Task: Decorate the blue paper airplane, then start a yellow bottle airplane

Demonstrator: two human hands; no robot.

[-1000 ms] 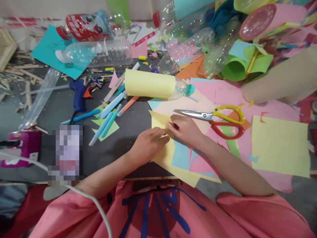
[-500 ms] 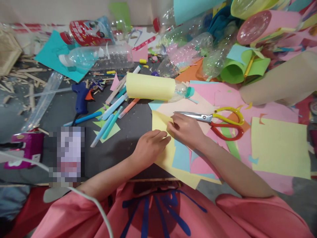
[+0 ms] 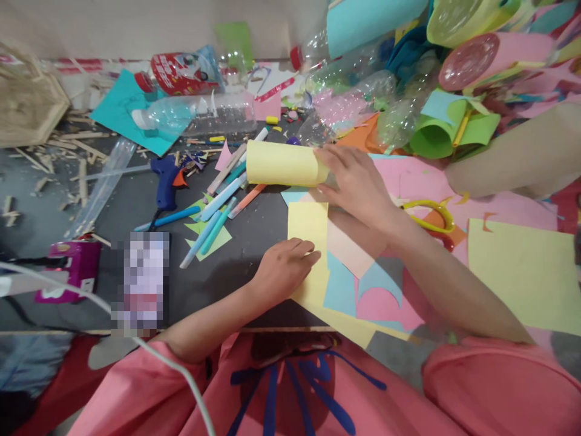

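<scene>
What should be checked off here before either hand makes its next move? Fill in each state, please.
1. Left hand at the yellow paper strip: ok, its fingers lie over it.
2. Right hand at the yellow-wrapped bottle: ok, its fingers are at the bottle's right end in the picture.
3. Right hand's grip firmly closed: cannot tell, the hand itself hides much of that end.
4. Scissors' blades clear of the right arm: cannot tell, only the handles show past it.
5. Bottle's other end clear of the markers: not ok, they overlap in view.
6. Glue gun apart from both hands: ok.
</scene>
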